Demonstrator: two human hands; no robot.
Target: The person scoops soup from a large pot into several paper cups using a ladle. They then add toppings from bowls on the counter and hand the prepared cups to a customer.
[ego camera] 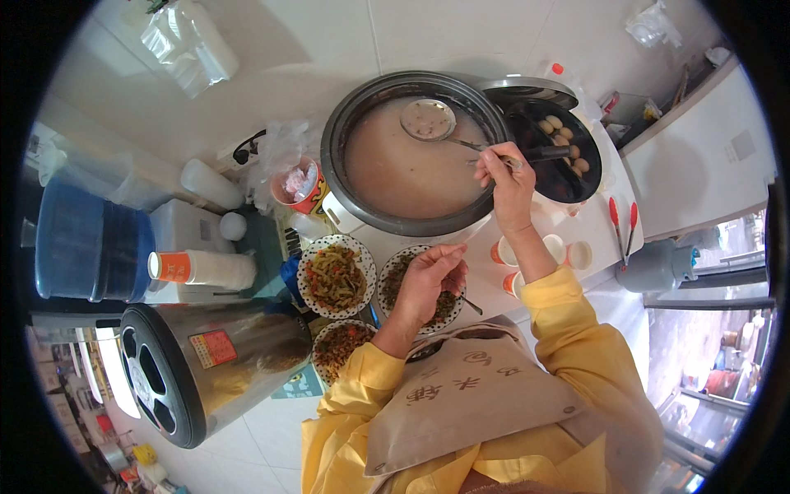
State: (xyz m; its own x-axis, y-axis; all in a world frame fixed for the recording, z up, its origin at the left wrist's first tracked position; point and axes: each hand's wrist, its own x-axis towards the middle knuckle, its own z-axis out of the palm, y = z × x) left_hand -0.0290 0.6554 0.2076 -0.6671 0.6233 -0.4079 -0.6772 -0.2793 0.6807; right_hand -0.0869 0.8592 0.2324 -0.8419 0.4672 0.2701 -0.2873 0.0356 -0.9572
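Observation:
In my right hand [507, 176] is the handle of a metal ladle [428, 120], whose round bowl sits at the surface of the pinkish-brown porridge or soup [401, 167]. A large round dark pot [336, 185] holds this liquid. My left hand [434, 278] hovers in front of the pot, over a polka-dot bowl of chopped dark food [395, 272] with a spoon in it; its fingers are curled, and whether they hold anything is not clear. Beside that stand a polka-dot bowl of sliced vegetables [335, 278] and another of reddish chopped food [342, 346].
Right of the pot, a black cooker [549, 179] holds several eggs [565, 133]. Paper cups [579, 255] and red-tipped tongs [623, 228] lie near the right edge. At left are stacked cups [203, 268], a steel barrel [247, 346] and a blue water bottle [92, 238].

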